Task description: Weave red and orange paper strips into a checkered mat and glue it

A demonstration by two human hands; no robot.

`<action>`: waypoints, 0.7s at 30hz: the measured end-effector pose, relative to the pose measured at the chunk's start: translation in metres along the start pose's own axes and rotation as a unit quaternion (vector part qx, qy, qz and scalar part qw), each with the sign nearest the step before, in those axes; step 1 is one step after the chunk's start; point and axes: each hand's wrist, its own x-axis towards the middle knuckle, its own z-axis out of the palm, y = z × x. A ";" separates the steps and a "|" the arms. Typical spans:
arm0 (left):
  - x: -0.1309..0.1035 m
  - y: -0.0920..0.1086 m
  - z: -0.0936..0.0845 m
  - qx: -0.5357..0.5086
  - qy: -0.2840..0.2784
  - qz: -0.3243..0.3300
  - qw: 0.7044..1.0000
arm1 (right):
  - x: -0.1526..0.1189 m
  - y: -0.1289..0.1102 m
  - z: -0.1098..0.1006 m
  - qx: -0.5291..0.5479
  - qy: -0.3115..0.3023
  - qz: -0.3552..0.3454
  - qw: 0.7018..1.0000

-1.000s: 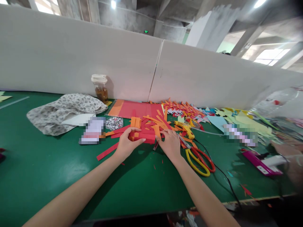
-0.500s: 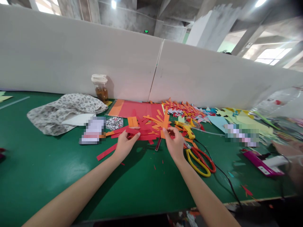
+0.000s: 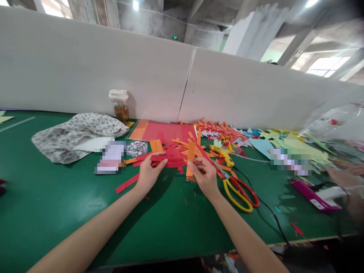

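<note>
My right hand [image 3: 205, 175] pinches an orange paper strip [image 3: 190, 153], which stands upright between thumb and fingers. My left hand [image 3: 149, 170] has its thumb and fingers closed on a red paper strip [image 3: 158, 157]. Between and behind both hands lies a loose pile of red and orange strips [image 3: 173, 151]. A folded orange piece [image 3: 156, 145] is just beyond my left fingertips. Scissors with red and yellow handles [image 3: 239, 195] lie open to the right of my right hand, near a yellow glue gun [image 3: 224, 155].
A phone [image 3: 111, 157], a bag of small round pieces [image 3: 137, 148], a patterned cloth [image 3: 76, 132] and a lidded drink cup [image 3: 120, 106] are left. At right are cut paper pieces [image 3: 305, 147], a purple power strip [image 3: 314, 197] and another person's blurred hand [image 3: 344, 178].
My right hand has moved slightly left and toward me, with the orange strip now clear of the pile. My left hand has barely shifted.
</note>
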 end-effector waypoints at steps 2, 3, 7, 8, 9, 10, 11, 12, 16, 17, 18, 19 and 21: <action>-0.002 0.002 0.001 0.012 -0.004 0.011 1.000 | 0.000 0.001 0.003 -0.012 -0.039 0.005 0.999; -0.003 0.003 0.001 0.019 -0.008 0.016 1.000 | 0.000 0.001 0.005 -0.016 -0.056 0.012 0.998; -0.009 0.012 0.004 0.045 -0.037 0.037 0.998 | 0.001 0.006 0.013 -0.028 -0.100 0.044 0.994; -0.011 0.014 0.005 0.045 -0.046 0.045 0.997 | 0.001 0.007 0.014 -0.030 -0.105 0.048 0.993; -0.012 0.016 0.005 0.046 -0.054 0.054 0.996 | 0.001 0.008 0.014 -0.031 -0.105 0.051 0.993; -0.013 0.017 0.006 0.046 -0.061 0.066 0.995 | 0.001 0.009 0.015 -0.033 -0.103 0.054 0.993; -0.013 0.018 0.006 0.048 -0.067 0.079 0.993 | 0.001 0.010 0.015 -0.034 -0.099 0.057 0.993; -0.014 0.018 0.006 0.052 -0.073 0.091 0.992 | 0.001 0.011 0.014 -0.035 -0.095 0.061 0.993; -0.016 0.018 0.006 0.056 -0.099 0.106 0.988 | 0.003 0.011 0.013 -0.037 -0.080 0.062 0.994; -0.017 0.018 0.006 0.048 -0.106 0.100 0.988 | 0.003 0.010 0.013 -0.032 -0.078 0.061 0.995; -0.017 0.019 0.006 0.036 -0.113 0.091 0.989 | 0.003 0.010 0.013 -0.025 -0.075 0.059 0.995; -0.017 0.019 0.006 0.020 -0.120 0.080 0.989 | 0.004 0.010 0.012 -0.019 -0.074 0.058 0.995; -0.017 0.021 0.006 -0.017 -0.132 0.055 0.990 | 0.004 0.009 0.012 -0.010 -0.077 0.063 0.995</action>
